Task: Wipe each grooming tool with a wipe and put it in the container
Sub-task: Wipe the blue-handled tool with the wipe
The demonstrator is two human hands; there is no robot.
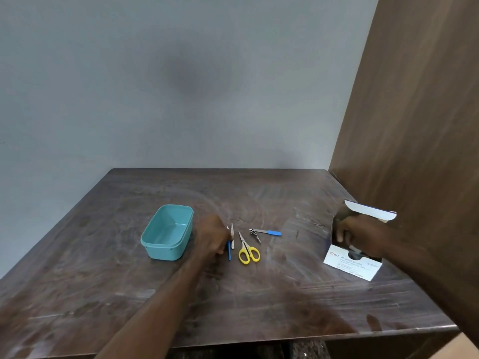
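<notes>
Grooming tools lie in a small group on the tabletop (pixel 259 301), just to the right of the teal container (pixel 168 233), and none of them is inside it yet. Nearest to the camera are the yellow-handled scissors (pixel 248 250), lying flat with the blades pointing away. Beside them, closer to the container, lie a thin blue-handled tool (pixel 229 251) and a pale metal piece that looks like tweezers (pixel 232 235). The left hand (pixel 211 235) is over these two, with its fingers curled downward toward them; I cannot tell if the grip already holds one of them or only touches. A little farther from the container than the scissors lie a nail clipper (pixel 255 233) and a file with a blue handle (pixel 269 232).

Well apart from the container, on the right part of the tabletop, stands the white box of alcohol swabs (pixel 348 264) with its flap open. The right hand (pixel 350 233) reaches into the open top, fingers bent inside. Whether this grip holds a wipe is hidden.

The container looks empty, so I judge the task is at its very beginning: one wipe must be taken out, and every tool is left to be wiped and put in.
</notes>
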